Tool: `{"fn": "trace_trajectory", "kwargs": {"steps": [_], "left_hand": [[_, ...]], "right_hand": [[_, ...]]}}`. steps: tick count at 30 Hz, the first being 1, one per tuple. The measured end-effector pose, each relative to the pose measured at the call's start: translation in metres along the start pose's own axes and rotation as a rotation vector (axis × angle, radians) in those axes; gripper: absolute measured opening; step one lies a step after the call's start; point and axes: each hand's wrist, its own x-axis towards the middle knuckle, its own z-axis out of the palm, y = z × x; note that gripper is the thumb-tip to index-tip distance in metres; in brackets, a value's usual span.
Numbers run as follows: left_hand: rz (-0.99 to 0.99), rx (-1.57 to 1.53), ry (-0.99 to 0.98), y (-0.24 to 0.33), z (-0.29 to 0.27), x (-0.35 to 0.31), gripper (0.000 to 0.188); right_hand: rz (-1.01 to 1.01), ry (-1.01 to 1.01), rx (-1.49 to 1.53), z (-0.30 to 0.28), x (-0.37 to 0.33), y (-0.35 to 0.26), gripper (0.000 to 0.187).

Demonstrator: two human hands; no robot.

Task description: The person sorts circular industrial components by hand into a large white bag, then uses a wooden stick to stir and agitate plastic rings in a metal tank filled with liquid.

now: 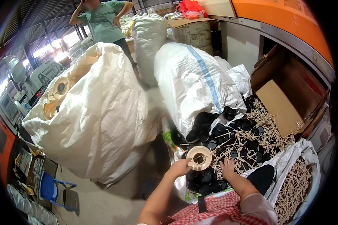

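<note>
My left hand [180, 167] grips the lower left rim of a round beige plastic part [206, 161], like a flanged ring. Its centre is dark, with a thin beige strip across it. To the right, my right hand [228, 168] reaches into the pile with its fingers apart; I see nothing held in it. Around both hands lie many black round plastic cups [207, 177] mixed with thin beige sticks [229, 140]. The white sack [199, 84] behind them has its mouth toward me, with black cups at the opening.
Left stands a big white sack [109, 112] of beige parts [61, 88]. At my right is a sack full of beige sticks [294, 191]. A cardboard box [279, 107] sits under an orange machine [289, 18]. A blue chair [49, 187] is lower left; a person [105, 22] stands behind.
</note>
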Motion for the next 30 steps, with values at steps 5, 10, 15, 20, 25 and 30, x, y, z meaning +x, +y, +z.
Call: {"fn": "trace_trajectory", "kwargs": {"steps": [5,10,15,20,25,30], "left_hand": [[-0.051,-0.003,-0.100,0.008,-0.011,-0.001,0.048],[-0.076,0.018,-0.121,-0.001,-0.014,0.006,0.051],[-0.170,0.009,-0.153,0.004,-0.021,0.014,0.048],[-0.163,-0.102,-0.032,0.002,-0.017,-0.003,0.044],[-0.124,-0.137,-0.025,0.011,-0.021,0.007,0.045],[-0.155,-0.122,-0.052,0.008,-0.023,0.002,0.045]], "right_hand": [[0.036,0.041,0.070,0.034,0.028,0.005,0.076],[0.071,-0.005,0.261,0.019,0.030,0.024,0.071],[0.170,0.198,0.315,0.024,0.027,0.017,0.052],[0.190,0.076,0.299,-0.002,0.011,0.010,0.058],[0.241,-0.007,0.271,-0.005,0.009,0.020,0.065],[0.185,0.124,0.387,-0.013,-0.002,0.026,0.050]]}}
